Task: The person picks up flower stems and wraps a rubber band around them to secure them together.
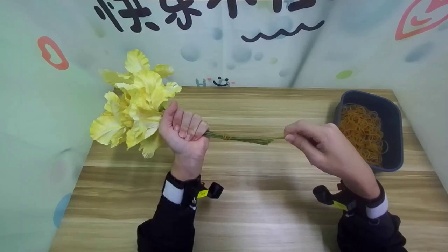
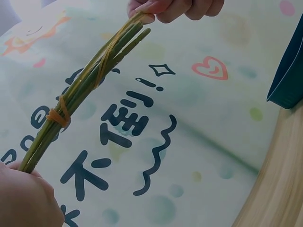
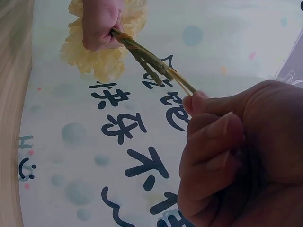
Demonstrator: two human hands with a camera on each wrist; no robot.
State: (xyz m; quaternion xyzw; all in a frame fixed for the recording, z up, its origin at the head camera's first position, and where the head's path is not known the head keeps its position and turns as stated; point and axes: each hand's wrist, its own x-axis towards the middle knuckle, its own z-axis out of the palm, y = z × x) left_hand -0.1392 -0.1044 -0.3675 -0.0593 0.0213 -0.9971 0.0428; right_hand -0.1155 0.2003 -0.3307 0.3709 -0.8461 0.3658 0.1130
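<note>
A bunch of yellow artificial flowers (image 1: pixel 140 101) lies to the left in the head view, and my left hand (image 1: pixel 185 131) grips its green stems (image 1: pixel 245 139) just below the blooms. Around the stems sits a wound rubber band (image 2: pixel 58 115). My right hand (image 1: pixel 322 145) pinches the end of a rubber band (image 2: pixel 106 56) between thumb and forefinger. That band is stretched taut past the stem tips and runs back along the stems. The part of the stems inside my left fist is hidden.
At the right of the wooden table (image 1: pixel 252 210) stands a dark grey plastic bin (image 1: pixel 393 140) holding a heap of tan rubber bands (image 1: pixel 362 133). A printed cloth backdrop (image 1: pixel 224 59) rises behind the table and along both sides.
</note>
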